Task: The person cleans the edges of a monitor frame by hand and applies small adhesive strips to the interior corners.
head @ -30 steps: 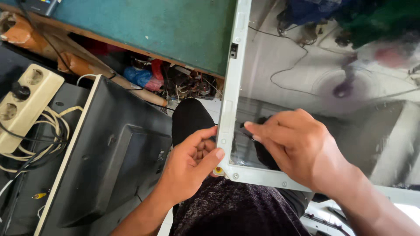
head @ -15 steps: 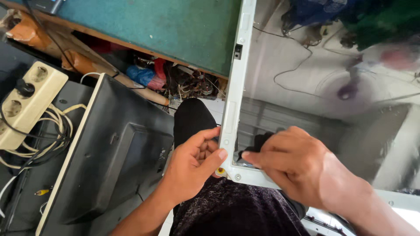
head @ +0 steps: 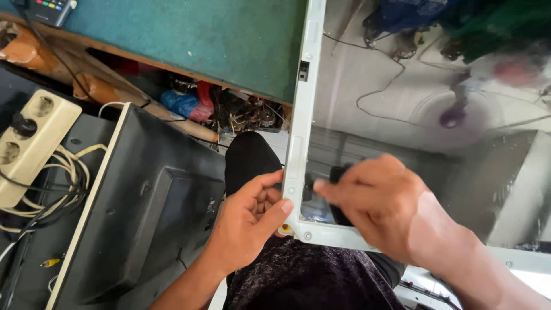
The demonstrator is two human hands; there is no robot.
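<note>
A flat display panel with a white metal frame point(head: 302, 109) and a glossy, reflecting surface leans across my lap. My left hand point(head: 248, 221) grips the frame's lower left corner, thumb pressed on the frame edge near a small yellow part. My right hand point(head: 383, 209) rests on the reflecting surface just inside that corner, fingers closed on a small dark object point(head: 338, 175) that is mostly hidden.
A black monitor back cover point(head: 132, 212) lies at the left. A cream power strip point(head: 28, 143) with coiled cables sits at the far left. A green-topped table point(head: 189, 40) is above, with tangled wires and parts below its edge.
My right hand has slid down and slightly right on the panel surface; the left hand keeps its grip on the frame corner. The view has shifted a little.
</note>
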